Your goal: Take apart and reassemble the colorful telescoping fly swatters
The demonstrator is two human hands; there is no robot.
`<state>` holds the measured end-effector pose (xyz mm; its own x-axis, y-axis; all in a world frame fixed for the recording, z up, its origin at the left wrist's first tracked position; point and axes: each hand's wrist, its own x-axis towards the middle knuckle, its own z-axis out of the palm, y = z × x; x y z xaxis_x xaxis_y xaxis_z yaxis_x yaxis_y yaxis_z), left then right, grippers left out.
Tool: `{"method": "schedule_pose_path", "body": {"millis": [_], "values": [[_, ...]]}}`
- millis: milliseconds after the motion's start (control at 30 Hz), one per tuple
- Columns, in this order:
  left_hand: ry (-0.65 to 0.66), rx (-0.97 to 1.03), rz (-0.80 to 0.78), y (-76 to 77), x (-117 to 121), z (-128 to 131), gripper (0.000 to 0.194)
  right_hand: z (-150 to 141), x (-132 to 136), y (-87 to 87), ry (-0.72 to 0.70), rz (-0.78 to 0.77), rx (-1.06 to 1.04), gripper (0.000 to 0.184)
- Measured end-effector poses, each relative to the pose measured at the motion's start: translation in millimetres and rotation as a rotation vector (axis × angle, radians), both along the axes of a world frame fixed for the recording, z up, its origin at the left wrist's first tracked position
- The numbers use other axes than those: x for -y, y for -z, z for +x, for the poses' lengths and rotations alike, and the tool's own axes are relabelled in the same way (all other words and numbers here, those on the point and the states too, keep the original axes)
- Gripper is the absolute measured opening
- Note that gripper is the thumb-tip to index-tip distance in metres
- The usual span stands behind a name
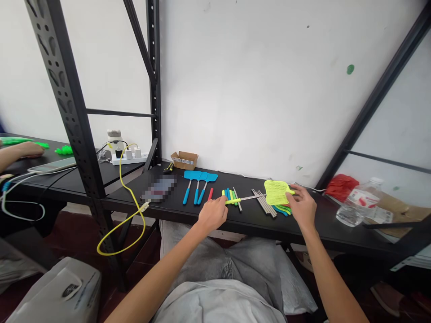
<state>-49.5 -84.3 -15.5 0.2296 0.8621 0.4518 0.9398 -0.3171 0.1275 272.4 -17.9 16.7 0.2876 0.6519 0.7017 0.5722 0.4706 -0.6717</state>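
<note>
A yellow-green fly swatter [276,193] with a thin metal rod is held level above the table between my two hands. My left hand [214,212] is closed around its handle. My right hand [302,205] pinches the far edge of its mesh head. Beneath the swatter are several loose metal rods [264,204] and a small pile of coloured swatter heads [283,210], partly hidden by the held head. Near my left hand lie yellow-green and blue handles [232,195] and a red handle [210,194]. Three blue fly swatters [197,190] lie side by side to the left.
A small cardboard box [184,160] and a blurred-out flat object [159,188] are on the black table's left. A yellow cable [143,229] loops off its edge. Plastic bottles [365,195] and a red bag [340,186] stand right. Another person's hand [28,149] is far left.
</note>
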Motion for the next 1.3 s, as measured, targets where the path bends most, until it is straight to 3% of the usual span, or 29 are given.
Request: {"method": "schedule_pose_path", "body": {"millis": [133, 467, 800, 933, 1100, 1300], "values": [[0.001, 0.005, -0.005, -0.1, 0, 0, 0.024, -9, -2, 1.2, -0.039, 0.003, 0.044, 0.047], [0.006, -0.003, 0.010, 0.1, 0, 0, 0.024, -8, -10, 11.4, 0.133, 0.063, 0.303, 0.040], [-0.009, -0.009, -0.003, -2.1, 2, 0, 0.023, -14, -13, 15.3, -0.001, -0.041, 0.236, 0.040], [-0.010, -0.017, -0.016, -3.5, 2, 1, 0.025, -9, -10, 11.0, 0.039, -0.023, 0.205, 0.042], [-0.016, -0.013, -0.023, -5.2, 4, 1, 0.025, -3, -7, 6.5, 0.135, 0.051, 0.312, 0.037], [-0.005, 0.000, -0.026, -5.2, 4, 0, 0.025, -9, -10, 11.4, 0.063, 0.006, 0.302, 0.037]]}}
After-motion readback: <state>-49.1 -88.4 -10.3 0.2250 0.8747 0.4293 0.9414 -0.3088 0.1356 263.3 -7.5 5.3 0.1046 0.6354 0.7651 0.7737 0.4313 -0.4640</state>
